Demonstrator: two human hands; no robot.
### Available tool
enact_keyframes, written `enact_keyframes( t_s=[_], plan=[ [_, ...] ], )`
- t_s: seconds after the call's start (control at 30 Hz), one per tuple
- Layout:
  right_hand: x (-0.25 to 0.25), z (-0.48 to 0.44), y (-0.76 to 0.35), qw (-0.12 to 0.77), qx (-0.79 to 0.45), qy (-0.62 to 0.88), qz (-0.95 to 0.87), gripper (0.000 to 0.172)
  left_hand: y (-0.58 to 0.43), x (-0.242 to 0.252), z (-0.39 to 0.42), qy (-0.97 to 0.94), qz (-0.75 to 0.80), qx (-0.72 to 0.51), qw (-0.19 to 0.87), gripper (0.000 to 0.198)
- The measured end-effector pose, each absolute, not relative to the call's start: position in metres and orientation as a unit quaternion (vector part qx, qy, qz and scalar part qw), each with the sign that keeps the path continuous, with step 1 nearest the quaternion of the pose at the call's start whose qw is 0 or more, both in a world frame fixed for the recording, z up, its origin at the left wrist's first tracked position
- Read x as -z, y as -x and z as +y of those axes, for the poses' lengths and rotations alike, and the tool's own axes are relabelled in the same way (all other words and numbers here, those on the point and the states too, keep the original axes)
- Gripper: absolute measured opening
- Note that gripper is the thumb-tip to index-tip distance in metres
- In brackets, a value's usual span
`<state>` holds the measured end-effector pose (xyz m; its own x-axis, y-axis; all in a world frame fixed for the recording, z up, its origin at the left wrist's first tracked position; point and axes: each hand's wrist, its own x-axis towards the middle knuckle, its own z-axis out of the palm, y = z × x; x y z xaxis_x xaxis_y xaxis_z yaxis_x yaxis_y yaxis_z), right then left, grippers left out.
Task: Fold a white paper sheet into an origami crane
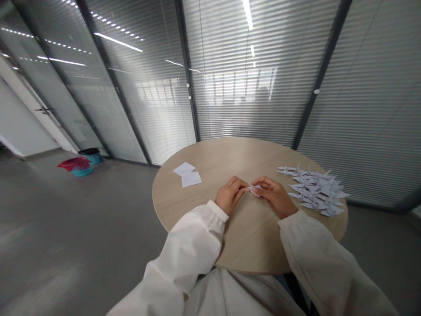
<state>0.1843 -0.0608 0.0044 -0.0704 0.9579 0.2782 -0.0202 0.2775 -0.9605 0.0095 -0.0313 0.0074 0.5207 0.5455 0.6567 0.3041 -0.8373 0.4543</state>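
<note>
- While the left hand and right hand pinch a small folded white paper between them, the grip's narrow and the fingers hide a good bit of it.
- Paper sits at the fingertips, a bit closer to the right hand, long side running roughly left to right as far as I can tell.
- Off left of the grip: two loose white paper squares on the round wooden table.
- Just right of the grip: a heap of folded paper cranes.

The cranes are matt paper, the tabletop smooth wood-grain laminate, the sleeves soft white cloth.
</note>
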Motion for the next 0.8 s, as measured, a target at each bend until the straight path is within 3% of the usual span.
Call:
enact_keyframes(
  t_s=[0.5, 0.8],
  plan=[
    [-0.0055, -0.0637, -0.1838, 0.495, -0.530, 0.404, -0.557, 0.032, -0.0074, -0.0091, -0.0341, -0.871, 0.218, -0.423, 0.124, 0.027],
    [-0.0072, -0.0639, -0.1832, 0.518, -0.484, 0.397, -0.583, 0.033, -0.0099, -0.0063, -0.0348, -0.850, 0.291, -0.422, 0.122, 0.027]
  ],
)
